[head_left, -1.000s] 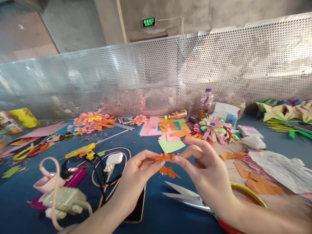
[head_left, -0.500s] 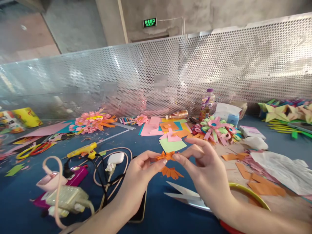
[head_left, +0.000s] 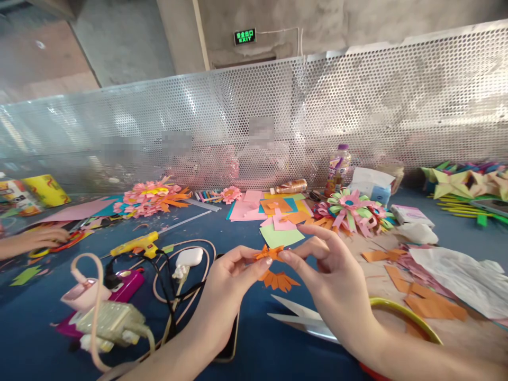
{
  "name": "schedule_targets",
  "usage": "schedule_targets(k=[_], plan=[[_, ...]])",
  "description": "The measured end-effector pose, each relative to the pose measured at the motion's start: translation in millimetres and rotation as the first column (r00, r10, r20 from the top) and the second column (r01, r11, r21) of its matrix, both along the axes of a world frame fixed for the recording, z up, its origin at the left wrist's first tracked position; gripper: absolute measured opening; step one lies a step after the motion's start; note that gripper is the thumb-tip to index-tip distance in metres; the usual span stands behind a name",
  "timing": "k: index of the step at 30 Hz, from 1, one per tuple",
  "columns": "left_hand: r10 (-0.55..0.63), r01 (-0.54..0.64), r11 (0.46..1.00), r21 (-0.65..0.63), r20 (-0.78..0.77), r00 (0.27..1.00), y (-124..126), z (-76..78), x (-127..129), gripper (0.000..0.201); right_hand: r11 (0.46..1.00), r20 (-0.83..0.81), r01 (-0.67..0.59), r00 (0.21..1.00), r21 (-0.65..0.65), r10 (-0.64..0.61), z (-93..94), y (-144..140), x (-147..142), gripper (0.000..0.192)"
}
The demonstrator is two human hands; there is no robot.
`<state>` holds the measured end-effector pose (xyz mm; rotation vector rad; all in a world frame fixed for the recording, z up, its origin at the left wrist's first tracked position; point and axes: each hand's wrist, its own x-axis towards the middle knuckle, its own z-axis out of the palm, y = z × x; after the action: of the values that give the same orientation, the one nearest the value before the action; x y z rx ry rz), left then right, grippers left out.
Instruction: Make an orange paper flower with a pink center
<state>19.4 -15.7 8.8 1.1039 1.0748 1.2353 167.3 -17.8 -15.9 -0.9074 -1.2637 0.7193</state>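
Between my two hands is a small orange fringed paper piece (head_left: 270, 253), pinched from both sides above the blue table. My left hand (head_left: 232, 275) grips its left end with thumb and forefinger. The right end sits between the thumb and forefinger of my right hand (head_left: 331, 270), whose other fingers are curled. Just below lies another orange fringed paper cutout (head_left: 280, 280) on the table. Large scissors (head_left: 304, 319) with open blades rest under my right wrist, their handles partly hidden. A phone (head_left: 230, 338) lies beneath my left forearm, mostly covered.
A yellow glue gun (head_left: 137, 244), a purple power strip (head_left: 129, 288) and looped cables lie left. Coloured paper sheets (head_left: 281, 235) are ahead, with paper flowers (head_left: 153, 198) and a drink bottle (head_left: 337, 170) behind. Orange scraps (head_left: 434, 302) lie right. Another person's hand (head_left: 43, 238) is far left.
Another person's hand has come in from the left edge and reached the scissors there. My hands keep nearly the same pinch on the orange paper piece.
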Motion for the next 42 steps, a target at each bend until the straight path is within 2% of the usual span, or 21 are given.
schedule_targets(k=[16, 23, 26, 32, 37, 42], plan=[[0.025, -0.026, 0.999, -0.023, -0.035, 0.999, -2, -0.2, 1, 0.013, 0.999, 0.017, 0.024, 1.000, 0.028, -0.024, -3.3, 1, -4, 0.032], [0.064, -0.065, 0.997, -0.030, -0.036, 0.997, 0, 0.0, 1, 0.014, 0.996, 0.031, -0.090, 0.995, -0.013, 0.090, -7.6, 8, -3, 0.030], [0.081, -0.081, 0.997, 0.002, -0.052, 0.995, 0, 0.5, 0, 0.014, 0.990, 0.100, -0.138, 0.985, -0.030, 0.140, -7.9, 10, 1, 0.033], [0.093, -0.092, 0.995, 0.026, -0.066, 0.993, 0, 0.7, -2, 0.015, 0.963, 0.241, -0.239, 0.934, -0.125, 0.263, -0.4, 8, 8, 0.015], [0.088, -0.087, 0.996, 0.016, -0.076, 0.993, 0, -0.8, -3, 0.014, 0.960, 0.258, -0.238, 0.928, -0.147, 0.270, -0.1, 8, 9, 0.018], [0.088, -0.087, 0.996, 0.018, -0.066, 0.994, 0, -0.7, -1, 0.013, 0.968, 0.238, -0.223, 0.940, -0.114, 0.244, -4.8, 6, 8, 0.020]])
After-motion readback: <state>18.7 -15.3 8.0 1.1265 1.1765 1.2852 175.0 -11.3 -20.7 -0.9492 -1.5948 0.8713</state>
